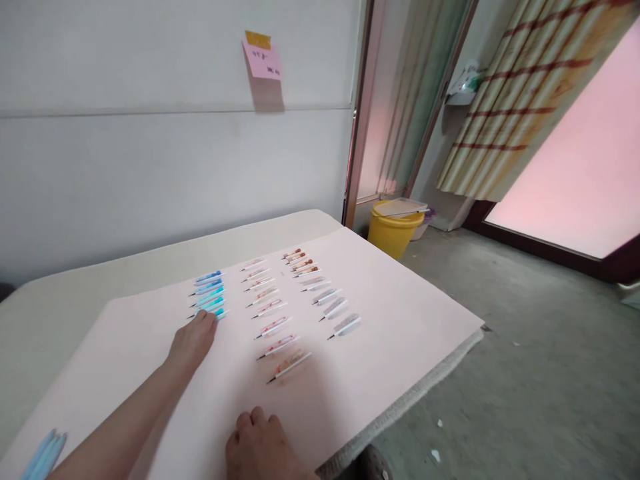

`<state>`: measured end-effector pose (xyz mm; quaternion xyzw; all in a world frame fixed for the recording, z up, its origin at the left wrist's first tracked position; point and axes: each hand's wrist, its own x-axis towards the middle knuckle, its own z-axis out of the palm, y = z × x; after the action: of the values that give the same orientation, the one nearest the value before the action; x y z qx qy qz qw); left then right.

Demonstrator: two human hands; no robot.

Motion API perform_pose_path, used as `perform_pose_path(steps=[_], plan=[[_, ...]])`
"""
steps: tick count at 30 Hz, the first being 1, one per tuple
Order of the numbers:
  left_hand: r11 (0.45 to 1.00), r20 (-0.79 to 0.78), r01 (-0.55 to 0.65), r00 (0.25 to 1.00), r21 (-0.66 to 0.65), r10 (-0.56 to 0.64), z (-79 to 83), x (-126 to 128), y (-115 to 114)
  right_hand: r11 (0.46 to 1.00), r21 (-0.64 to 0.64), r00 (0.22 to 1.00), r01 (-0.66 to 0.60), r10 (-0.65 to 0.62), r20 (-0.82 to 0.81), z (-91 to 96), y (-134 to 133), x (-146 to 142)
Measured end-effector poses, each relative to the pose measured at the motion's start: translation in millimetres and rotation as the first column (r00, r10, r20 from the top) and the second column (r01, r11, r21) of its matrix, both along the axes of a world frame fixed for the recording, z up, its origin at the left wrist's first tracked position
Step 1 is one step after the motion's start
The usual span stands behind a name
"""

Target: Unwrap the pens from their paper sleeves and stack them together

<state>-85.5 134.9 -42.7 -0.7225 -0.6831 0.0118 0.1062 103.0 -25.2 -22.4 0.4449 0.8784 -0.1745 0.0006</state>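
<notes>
A pale pink sheet (380,333) covers a cream table (125,267) set against a white wall with a pink note (263,60); a yellow bucket (393,233) stands on the grey floor beyond; pens lie in three rows on the sheet. The left hand (193,340) reaches to the blue pens (209,293), fingertips touching the nearest one, fingers flat and gripping nothing; the right hand (260,447) rests curled on the sheet, near the pink pens (273,320), holding nothing visible; spare blue pens (45,457) lie at the sheet's near left corner.

Pink sticky note (262,60): writing illegible
</notes>
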Motion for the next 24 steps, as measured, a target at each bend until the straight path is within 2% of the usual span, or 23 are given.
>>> perform_pose_path(steps=[4,9,14,17,20,24], plan=[[1.0,-0.028,0.003,1.0,0.004,-0.002,-0.9,0.2,2.8,0.998,-0.056,1.0,-0.007,0.007,0.011,-2.1,2.9,-0.2],[1.0,-0.009,-0.017,1.0,0.01,0.017,-3.2,-1.8,9.2,0.994,-0.086,0.998,0.067,-0.067,0.0,-0.5,5.8,-1.1],[0.999,0.018,-0.023,1.0,0.041,0.022,-0.7,-0.6,5.1,0.993,-0.115,0.997,-0.028,0.036,0.065,13.3,5.8,1.5],[0.996,0.05,-0.037,0.998,0.076,0.033,2.5,0.3,-2.6,0.994,-0.101,0.997,-0.035,0.041,0.06,14.7,4.8,2.8],[0.992,0.132,-0.071,0.99,0.103,0.057,4.2,-0.6,-15.6,0.999,-0.036,0.999,-0.027,0.028,0.027,9.6,2.8,4.5],[0.968,0.3,-0.237,0.932,0.081,0.203,4.4,1.0,-43.5,0.996,0.063,0.998,-0.062,0.063,-0.008,4.1,-0.5,8.5]])
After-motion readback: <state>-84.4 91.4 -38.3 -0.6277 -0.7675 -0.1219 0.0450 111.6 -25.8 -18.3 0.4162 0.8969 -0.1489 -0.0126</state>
